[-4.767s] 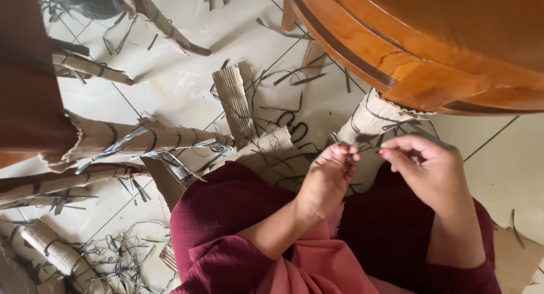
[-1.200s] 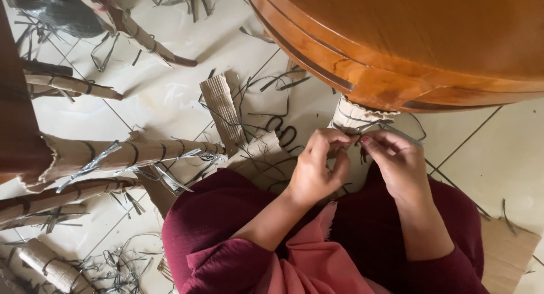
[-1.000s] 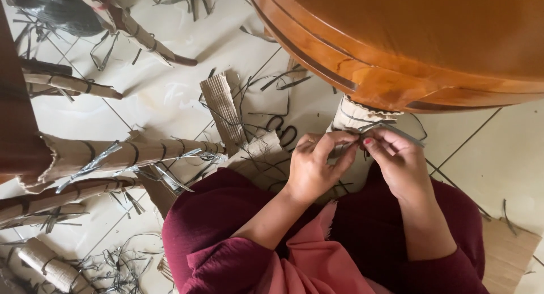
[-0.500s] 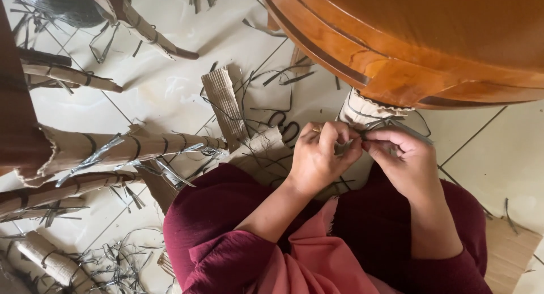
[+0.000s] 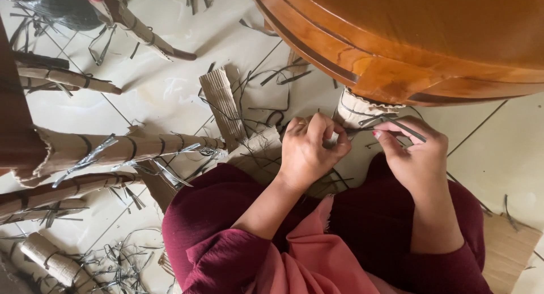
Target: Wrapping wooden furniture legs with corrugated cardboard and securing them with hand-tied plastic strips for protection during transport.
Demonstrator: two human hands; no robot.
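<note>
I sit on a tiled floor in dark red clothes. My left hand (image 5: pixel 310 147) is closed into a fist around a small tool or strap end that I cannot make out. My right hand (image 5: pixel 412 152) pinches a thin grey plastic strap (image 5: pixel 409 129) that runs between both hands. Just beyond the hands stands a table leg wrapped in brown corrugated cardboard (image 5: pixel 362 110), bound with grey straps. It sits under the edge of a round orange wooden tabletop (image 5: pixel 396 50).
Other cardboard-wrapped furniture legs (image 5: pixel 119 149) lie to the left, bound with straps. A loose cardboard piece (image 5: pixel 222 104) rests on the floor ahead. Cut grey strap scraps (image 5: pixel 113 265) litter the tiles. A flat cardboard sheet (image 5: pixel 510 248) lies at the right.
Both hands came together at the wrapped leg from being apart. In the last second the left hand has closed tighter and the right hand has pulled the strap slightly rightward.
</note>
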